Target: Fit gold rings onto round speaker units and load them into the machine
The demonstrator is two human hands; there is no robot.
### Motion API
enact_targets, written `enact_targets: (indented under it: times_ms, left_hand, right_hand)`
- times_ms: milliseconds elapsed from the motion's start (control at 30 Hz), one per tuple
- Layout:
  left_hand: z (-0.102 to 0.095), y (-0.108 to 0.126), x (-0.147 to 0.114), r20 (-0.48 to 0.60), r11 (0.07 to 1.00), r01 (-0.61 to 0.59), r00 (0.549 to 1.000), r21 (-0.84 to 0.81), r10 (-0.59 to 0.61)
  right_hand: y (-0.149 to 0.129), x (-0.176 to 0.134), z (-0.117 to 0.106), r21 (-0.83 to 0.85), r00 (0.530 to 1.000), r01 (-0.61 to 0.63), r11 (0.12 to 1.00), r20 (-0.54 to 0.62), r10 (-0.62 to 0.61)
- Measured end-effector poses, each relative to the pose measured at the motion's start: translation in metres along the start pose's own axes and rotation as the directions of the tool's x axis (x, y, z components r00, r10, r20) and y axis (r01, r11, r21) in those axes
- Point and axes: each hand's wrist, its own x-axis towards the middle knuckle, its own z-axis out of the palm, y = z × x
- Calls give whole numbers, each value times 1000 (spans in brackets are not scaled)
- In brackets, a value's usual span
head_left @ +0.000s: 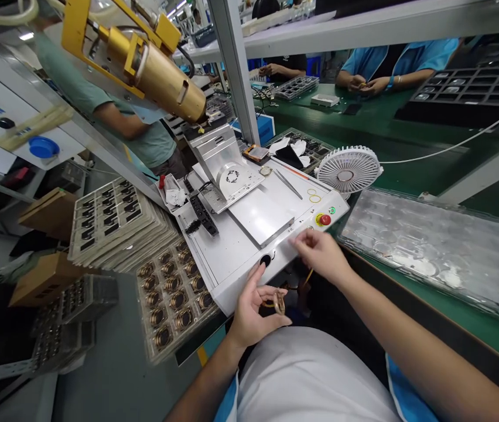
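Note:
My left hand (pixel 253 308) is closed on a small gold-coloured metal ring part (pixel 279 303), held between thumb and fingers near my lap. Above and to the right, my right hand (pixel 322 253) is in a pinch by the front edge of the white machine base (pixel 201 258); I cannot make out anything between its fingertips. Close to it are a red stop button (pixel 325 220) and a green button (pixel 332 210). Thin yellow rings (pixel 314 196) and metal tweezers (pixel 289 184) lie on the base. Behind stands a metal fixture (pixel 232 176) with a round face.
A gold cylindrical machine head (pixel 170 82) hangs over the fixture. At left are a tray of gold-coloured rings (pixel 173 293) and stacked trays (pixel 113 223). A white fan (pixel 348 170) and a clear tray (pixel 425 240) are at right. Co-workers are beyond the bench.

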Motion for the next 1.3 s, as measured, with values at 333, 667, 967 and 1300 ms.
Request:
enact_targets:
  times_ms: [333, 667, 967, 1300]
  left_hand:
    - [23, -21, 15, 258, 841, -243, 958, 483, 129]
    - [13, -17, 13, 200, 936, -251, 958, 247, 204]
    - [4, -9, 19, 271, 854, -288, 945, 434, 181]
    - [11, -11, 23, -54, 949, -242, 970, -203, 236]
  right_hand:
    - [12, -39, 18, 437, 977, -198, 877, 162, 140]
    - [8, -37, 5, 333, 974, -194, 923, 181, 139]
    - [11, -39, 4, 353, 962, -235, 906, 218, 165]
    - [-2, -52, 7, 433, 897, -416, 800, 343, 280]
